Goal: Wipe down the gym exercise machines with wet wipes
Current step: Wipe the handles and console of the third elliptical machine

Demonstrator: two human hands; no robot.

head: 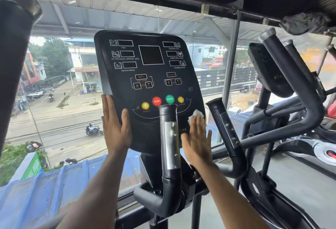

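Observation:
A black exercise-machine console (149, 76) with red, green and yellow buttons faces me at the centre. My left hand (114, 125) lies flat against the console's lower left edge, fingers straight, thumb on the panel face. My right hand (197, 138) presses a white wet wipe (195, 115) flat against the console's lower right corner; the wipe sticks out above the fingertips. Two black upright handgrips, the nearer grip (171, 138) and the right grip (225, 130), stand in front of the panel, the nearer one between my hands.
A second machine (283, 83) with its own console and black handlebars stands close on the right. A thick black post (14, 56) rises at the far left. Behind the console is a glass wall overlooking a street.

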